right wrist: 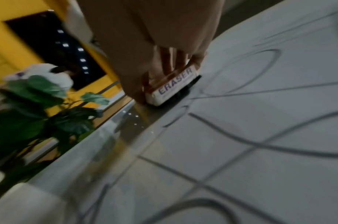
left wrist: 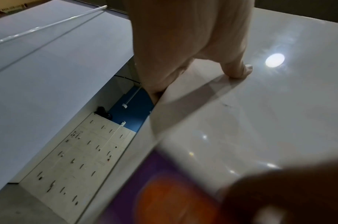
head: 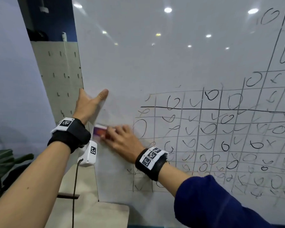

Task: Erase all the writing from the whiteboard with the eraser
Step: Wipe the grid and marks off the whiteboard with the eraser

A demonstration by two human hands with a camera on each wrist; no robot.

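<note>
The whiteboard [head: 155, 60] fills the head view; its upper left is blank, while a hand-drawn grid of circles and ticks [head: 212, 137] covers the right and lower part. My left hand [head: 91, 100] grips the board's left edge, thumb [left wrist: 238, 71] on the front and fingers behind it. My right hand [head: 115, 134] holds the eraser [head: 100, 132] flat against the board near that edge, just left of the grid. In the right wrist view the white eraser [right wrist: 173, 86] reads "ERASER", its black felt on the surface, and my right hand [right wrist: 164, 63] grips it from above.
Left of the board stands a pale pegboard panel [head: 59, 76] with a blue wall above it. A leafy plant [head: 3, 162] sits at the lower left. A beige surface [head: 89, 211] lies below the board. A person in white [right wrist: 47, 72] shows far off.
</note>
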